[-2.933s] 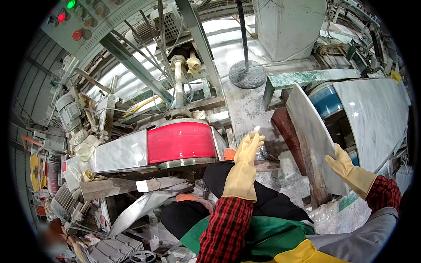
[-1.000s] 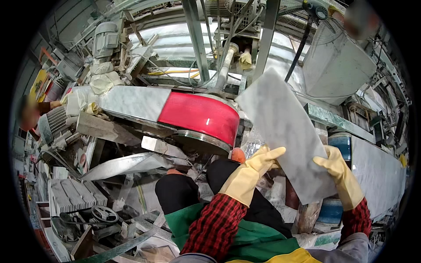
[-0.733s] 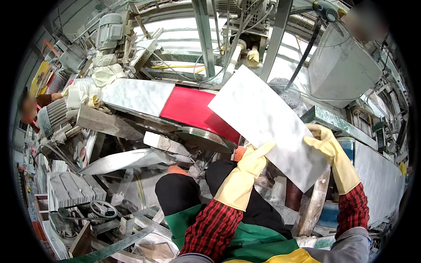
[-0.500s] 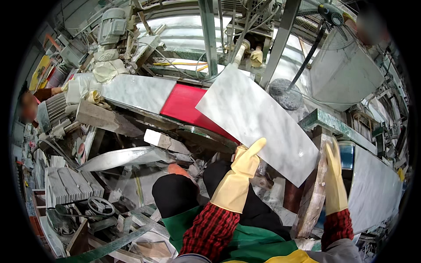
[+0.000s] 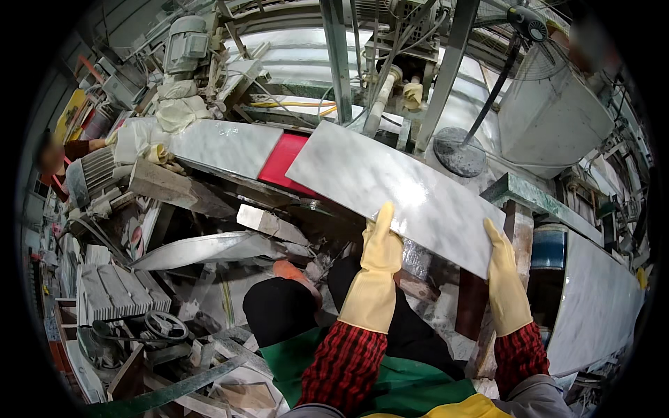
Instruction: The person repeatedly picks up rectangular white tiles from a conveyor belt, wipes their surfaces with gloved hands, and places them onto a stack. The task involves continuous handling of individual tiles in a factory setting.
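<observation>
Spanning the center of the frame, a gray-veined white slab (image 5: 401,191) is pinched at its lower edge by the gloved left hand (image 5: 378,268); at its right end the right hand (image 5: 508,282) is placed, its grip hidden. Should the glossy face slip, a corner could be chipped against the red-surfaced drum (image 5: 281,161) at center left.

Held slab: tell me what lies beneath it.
A red band disappears beneath the left end of the held slab; the rest of the band, and any contact, is covered. The left hand has its thumb on top; any fingertips underneath are hidden.
</observation>
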### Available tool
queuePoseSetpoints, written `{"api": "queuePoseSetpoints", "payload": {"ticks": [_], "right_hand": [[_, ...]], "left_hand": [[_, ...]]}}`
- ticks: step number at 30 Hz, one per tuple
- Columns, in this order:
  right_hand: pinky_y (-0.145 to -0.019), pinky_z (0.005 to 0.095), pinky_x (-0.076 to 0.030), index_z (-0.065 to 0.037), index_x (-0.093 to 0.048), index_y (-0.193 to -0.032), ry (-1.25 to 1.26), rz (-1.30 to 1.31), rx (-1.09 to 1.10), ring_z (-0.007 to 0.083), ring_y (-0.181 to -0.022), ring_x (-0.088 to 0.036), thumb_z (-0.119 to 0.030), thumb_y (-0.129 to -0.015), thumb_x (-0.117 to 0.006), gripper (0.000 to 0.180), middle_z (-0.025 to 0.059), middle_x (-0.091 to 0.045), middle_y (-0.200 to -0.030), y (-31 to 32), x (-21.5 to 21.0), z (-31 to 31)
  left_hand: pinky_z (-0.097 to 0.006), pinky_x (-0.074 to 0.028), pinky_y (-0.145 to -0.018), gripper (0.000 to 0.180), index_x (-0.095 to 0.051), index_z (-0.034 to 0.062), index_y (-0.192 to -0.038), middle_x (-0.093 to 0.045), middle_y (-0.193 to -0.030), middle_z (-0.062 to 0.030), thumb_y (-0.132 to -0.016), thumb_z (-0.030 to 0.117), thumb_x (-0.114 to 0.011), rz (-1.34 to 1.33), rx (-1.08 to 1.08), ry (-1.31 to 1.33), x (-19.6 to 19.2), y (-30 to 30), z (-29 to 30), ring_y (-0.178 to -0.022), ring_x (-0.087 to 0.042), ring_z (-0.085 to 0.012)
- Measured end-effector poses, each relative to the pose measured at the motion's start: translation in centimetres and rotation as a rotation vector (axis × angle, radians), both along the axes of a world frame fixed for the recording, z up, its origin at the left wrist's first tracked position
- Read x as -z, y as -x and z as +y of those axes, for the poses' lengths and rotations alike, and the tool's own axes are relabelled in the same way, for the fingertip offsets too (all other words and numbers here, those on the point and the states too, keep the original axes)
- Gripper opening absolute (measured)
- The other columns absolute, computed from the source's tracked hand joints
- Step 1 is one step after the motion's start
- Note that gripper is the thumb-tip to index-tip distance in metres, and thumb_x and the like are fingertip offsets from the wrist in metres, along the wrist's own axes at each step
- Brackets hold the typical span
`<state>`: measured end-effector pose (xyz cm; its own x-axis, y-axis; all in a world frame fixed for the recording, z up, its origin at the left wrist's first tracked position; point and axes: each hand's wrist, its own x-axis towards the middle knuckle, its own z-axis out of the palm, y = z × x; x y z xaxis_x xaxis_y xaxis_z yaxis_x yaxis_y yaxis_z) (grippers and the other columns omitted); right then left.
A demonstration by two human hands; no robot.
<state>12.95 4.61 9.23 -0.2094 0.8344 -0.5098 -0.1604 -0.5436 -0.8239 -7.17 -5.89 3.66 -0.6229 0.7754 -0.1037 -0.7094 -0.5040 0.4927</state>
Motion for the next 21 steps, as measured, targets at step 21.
{"api": "queuePoseSetpoints", "payload": {"ticks": [21], "right_hand": [[-0.089,0.0324,-0.052,0.001,-0.057,-0.125,-0.026,0.075,-0.185,0.0219,-0.102,-0.065,-0.018,-0.092,-0.065,0.039,0.0112,-0.065,-0.116,8.5,-0.5,1.8]], "left_hand": [[-0.047,-0.041,-0.106,0.047,-0.042,0.0031,-0.137,-0.049,-0.135,-0.0132,-0.100,0.029,-0.055,-0.329,-0.290,-0.044,1.1,2.6,2.0,-0.121,-0.049,-0.0284]]}}
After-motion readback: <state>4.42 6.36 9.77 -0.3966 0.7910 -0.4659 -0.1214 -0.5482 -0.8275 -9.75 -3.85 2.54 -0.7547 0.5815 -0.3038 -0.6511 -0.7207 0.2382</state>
